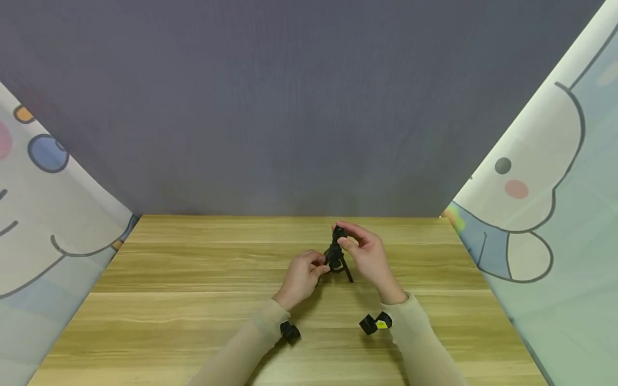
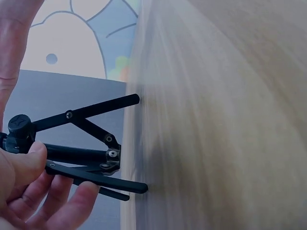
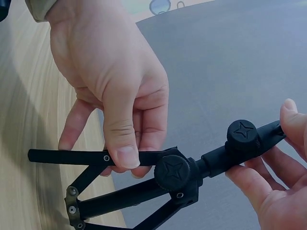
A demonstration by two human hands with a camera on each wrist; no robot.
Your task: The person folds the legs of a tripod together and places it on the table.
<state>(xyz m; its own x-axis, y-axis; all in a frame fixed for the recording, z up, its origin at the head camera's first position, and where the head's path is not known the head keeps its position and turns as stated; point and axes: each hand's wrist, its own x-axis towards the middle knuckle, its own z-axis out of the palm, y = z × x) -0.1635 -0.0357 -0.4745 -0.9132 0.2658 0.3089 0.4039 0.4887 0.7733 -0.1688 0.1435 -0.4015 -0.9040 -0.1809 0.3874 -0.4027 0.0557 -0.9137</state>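
Observation:
A small black tripod point(image 1: 335, 254) stands on the table, its legs spread. My left hand point(image 1: 300, 276) pinches one leg point(image 3: 67, 157) between thumb and fingers, as the right wrist view shows. Higher up, my right hand point(image 1: 370, 256) holds the tripod's top with thumb and fingertips. Two round knobs show on the tripod: a lower knob point(image 3: 173, 173) where the legs meet, and an upper knob point(image 3: 242, 137) near the right fingers. In the left wrist view, metal-jointed braces point(image 2: 91, 129) link the legs to the central tube point(image 2: 79, 154).
The wooden table point(image 1: 193, 279) spreads around both hands. A grey wall panel point(image 1: 299, 118) rises behind its back edge. Cartoon-printed curtains point(image 1: 536, 177) hang at both sides. Black wrist cameras point(image 1: 291, 332) are worn on both wrists.

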